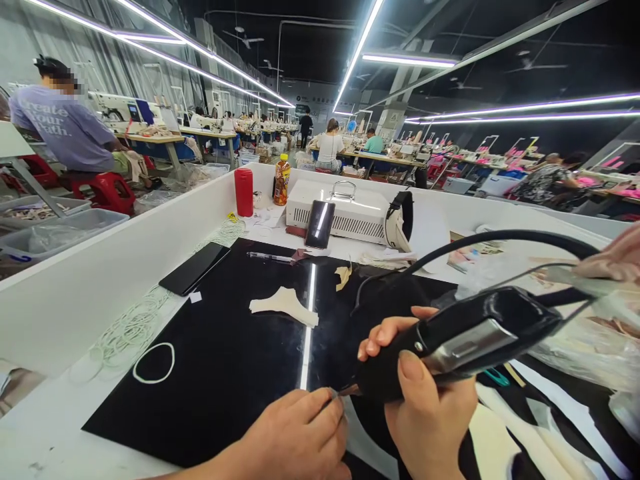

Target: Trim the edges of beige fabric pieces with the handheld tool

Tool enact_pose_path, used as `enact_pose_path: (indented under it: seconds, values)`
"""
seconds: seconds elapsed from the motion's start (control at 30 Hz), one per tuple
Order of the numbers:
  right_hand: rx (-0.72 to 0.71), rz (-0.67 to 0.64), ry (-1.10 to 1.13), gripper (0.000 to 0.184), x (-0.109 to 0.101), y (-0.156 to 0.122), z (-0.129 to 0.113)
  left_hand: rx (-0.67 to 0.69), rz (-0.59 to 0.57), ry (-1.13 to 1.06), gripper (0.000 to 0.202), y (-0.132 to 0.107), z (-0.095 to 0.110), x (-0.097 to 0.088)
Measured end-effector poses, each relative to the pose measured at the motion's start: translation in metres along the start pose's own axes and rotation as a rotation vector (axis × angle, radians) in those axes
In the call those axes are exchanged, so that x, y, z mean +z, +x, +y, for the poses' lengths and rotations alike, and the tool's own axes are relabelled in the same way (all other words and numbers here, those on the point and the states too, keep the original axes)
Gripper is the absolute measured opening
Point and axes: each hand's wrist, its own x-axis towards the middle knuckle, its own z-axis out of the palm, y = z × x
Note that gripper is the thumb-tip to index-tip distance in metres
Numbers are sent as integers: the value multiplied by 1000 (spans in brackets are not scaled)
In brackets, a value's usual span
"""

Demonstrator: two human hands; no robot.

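My right hand [425, 413] is wrapped round a black handheld electric tool [480, 333] with a metal lever and a thick cable. The tool's narrow tip points down to the left. Right at that tip, my left hand [300, 427] is closed in a pinch; what its fingertips hold is too small to make out. Both hands are above a black board [225, 373]. On the board lie a cream fabric piece [284, 307], a small cream scrap [343, 277], a pen [270, 257] and a white elastic loop [154, 363].
Pale cord [130, 327] and a black phone [195, 268] lie left. Behind are a red bottle [244, 192], a drink bottle [282, 180], a white vented box [340, 207] and a propped phone [320, 224]. Another person's hand [615, 257] reaches in right, above plastic bags and cream pieces [493, 440].
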Motion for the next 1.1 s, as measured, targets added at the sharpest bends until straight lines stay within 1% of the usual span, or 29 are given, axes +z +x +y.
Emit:
enact_pose_path:
  seconds: [0.17,0.3,0.43,0.53,0.63,0.73,0.87,1.0,1.1]
  values:
    - [-8,4,-2,30,-2,0,2,6,-15,15,33,0,0,-2]
    - [-8,-18,-14,30,-4,0,3,10,-51,8,36,0,1,-2]
    - [7,-7,-48,27,-5,0,2,-1,-12,2,34,-1,1,1]
    - [20,0,-35,25,-2,2,1,7,-28,7,34,-3,1,3]
    - [21,18,-1,27,2,4,2,8,-27,3,32,-2,1,2]
    - [14,5,9,30,5,3,4,-1,2,3,34,0,0,0]
    - [21,3,-7,29,5,1,8,1,15,2,35,0,0,1]
    - [42,6,-27,28,6,2,6,9,-7,15,37,-3,1,4]
    - [58,18,-32,30,5,5,1,21,-65,26,36,-5,1,3]
